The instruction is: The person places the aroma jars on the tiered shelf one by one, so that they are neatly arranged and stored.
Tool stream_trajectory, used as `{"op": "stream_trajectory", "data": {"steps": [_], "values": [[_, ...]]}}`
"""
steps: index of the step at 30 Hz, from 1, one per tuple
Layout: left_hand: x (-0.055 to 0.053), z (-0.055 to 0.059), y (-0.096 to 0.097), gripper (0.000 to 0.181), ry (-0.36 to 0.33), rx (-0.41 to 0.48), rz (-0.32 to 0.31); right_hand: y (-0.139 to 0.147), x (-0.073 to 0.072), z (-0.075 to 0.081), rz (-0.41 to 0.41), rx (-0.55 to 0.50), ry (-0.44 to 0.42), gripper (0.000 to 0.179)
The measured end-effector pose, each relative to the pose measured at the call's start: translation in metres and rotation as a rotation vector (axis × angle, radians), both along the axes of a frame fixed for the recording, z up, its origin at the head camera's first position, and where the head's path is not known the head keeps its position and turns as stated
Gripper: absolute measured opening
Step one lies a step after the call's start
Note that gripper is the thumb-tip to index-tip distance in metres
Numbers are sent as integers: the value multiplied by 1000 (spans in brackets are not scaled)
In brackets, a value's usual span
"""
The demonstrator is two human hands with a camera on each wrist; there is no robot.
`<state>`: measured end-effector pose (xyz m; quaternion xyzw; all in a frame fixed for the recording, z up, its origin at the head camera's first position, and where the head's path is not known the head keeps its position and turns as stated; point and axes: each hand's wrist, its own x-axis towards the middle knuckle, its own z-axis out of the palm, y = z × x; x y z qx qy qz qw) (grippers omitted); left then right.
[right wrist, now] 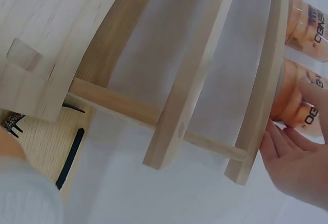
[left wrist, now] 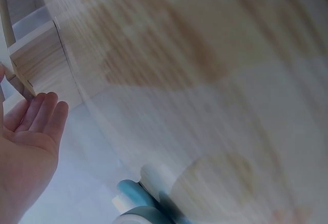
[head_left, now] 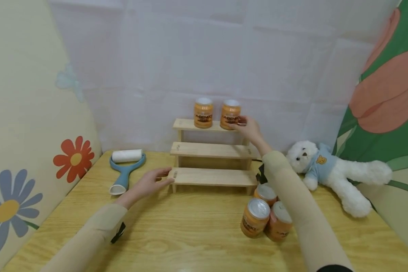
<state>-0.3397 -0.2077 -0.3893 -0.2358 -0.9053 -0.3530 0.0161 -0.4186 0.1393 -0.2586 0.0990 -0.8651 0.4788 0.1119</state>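
Observation:
A three-step wooden display shelf [head_left: 214, 176] stands on the table. On its top step my right hand [head_left: 249, 129] grips an orange can [head_left: 227, 110] from the right, thumb in front; the right wrist view shows the fingers curled behind this can [right wrist: 291, 103]. Another orange can [head_left: 203, 113] stands just left of it on the same step. My left hand [head_left: 152, 183] touches the left end of the bottom step; in the left wrist view its fingers look nearly straight against the board's edge [left wrist: 23, 85]. Three more orange cans [head_left: 255, 218] stand grouped at the shelf's front right, partly behind my right sleeve.
A blue-handled lint roller [head_left: 124, 175] lies left of the shelf. To the right, a white plush toy [head_left: 326, 170] in a blue shirt lies on the table [head_left: 176, 230]. A pale cloth [head_left: 176, 56] hangs behind the shelf, between flower-patterned side panels.

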Motion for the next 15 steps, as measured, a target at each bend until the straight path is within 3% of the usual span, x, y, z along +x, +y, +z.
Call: {"op": "stream_trajectory", "data": {"steps": [6,15], "values": [[-2,0,2,62,-15,9,3,13,5,2,34,28,-46,57],[-7,4,1,61,6,-11,0,27,20,0,112,63,-26,56]]}}
